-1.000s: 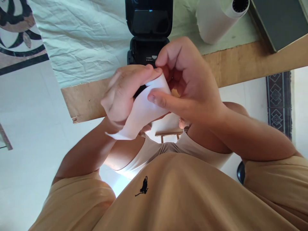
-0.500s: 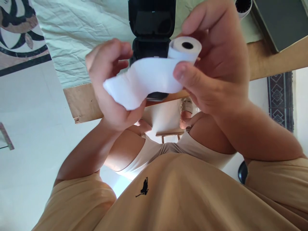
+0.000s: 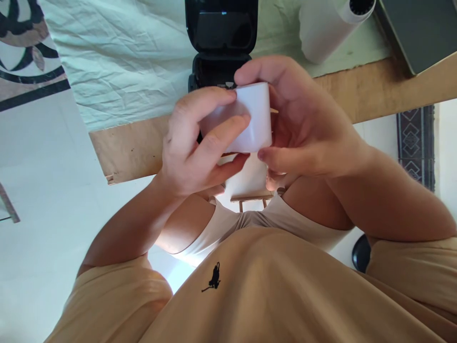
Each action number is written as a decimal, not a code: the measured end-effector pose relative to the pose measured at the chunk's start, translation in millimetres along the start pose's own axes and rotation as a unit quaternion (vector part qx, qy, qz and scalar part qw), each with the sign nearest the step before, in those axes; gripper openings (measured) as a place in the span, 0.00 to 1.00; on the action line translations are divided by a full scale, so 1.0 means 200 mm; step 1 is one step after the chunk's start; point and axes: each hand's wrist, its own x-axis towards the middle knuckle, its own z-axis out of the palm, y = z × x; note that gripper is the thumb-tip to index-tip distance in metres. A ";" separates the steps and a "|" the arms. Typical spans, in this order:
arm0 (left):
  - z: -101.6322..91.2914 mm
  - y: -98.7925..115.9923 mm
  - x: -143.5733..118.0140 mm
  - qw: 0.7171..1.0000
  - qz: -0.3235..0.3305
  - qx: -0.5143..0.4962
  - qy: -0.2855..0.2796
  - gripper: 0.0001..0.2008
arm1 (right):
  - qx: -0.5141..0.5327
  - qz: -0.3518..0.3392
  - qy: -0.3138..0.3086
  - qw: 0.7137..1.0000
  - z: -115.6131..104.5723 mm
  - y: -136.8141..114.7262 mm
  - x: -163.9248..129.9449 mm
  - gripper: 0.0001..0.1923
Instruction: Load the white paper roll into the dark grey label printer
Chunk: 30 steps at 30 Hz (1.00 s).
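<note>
Both hands are on a white paper roll (image 3: 260, 114), held close above the table edge and turned so that its smooth curved side shows. My left hand (image 3: 205, 138) has its fingers bent over the paper, with the thumb side lower down. From the right, my right hand (image 3: 300, 119) curls round the roll, its fingers at the top edge and its thumb at the lower one. Behind the hands stands a black device (image 3: 223, 69) like a receipt printer, its lid (image 3: 223, 28) raised. My hands cover its front part.
A white cylinder (image 3: 321, 33) with a dark opening lies or stands tilted at the back right. Beside it is a dark flat panel (image 3: 421, 33). A pale green cloth (image 3: 124, 62) covers the table, whose wooden edge (image 3: 132, 147) shows in front.
The roll has turned, so its end with the dark core no longer shows. The loose paper strip is now against the roll. My left hand has moved right onto it; my right hand has lowered.
</note>
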 end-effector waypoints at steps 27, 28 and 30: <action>0.01 -0.01 -0.01 0.993 -0.061 -0.015 0.102 0.08 | -0.003 0.041 0.113 0.993 0.02 0.03 -0.03 0.24; 0.01 0.00 -0.01 0.992 -0.060 -0.019 0.105 0.08 | -0.001 0.044 0.119 0.992 0.02 0.03 -0.03 0.24; 0.00 0.01 0.00 0.990 -0.118 -0.051 0.051 0.05 | 0.006 0.045 0.122 0.991 0.02 0.02 -0.03 0.24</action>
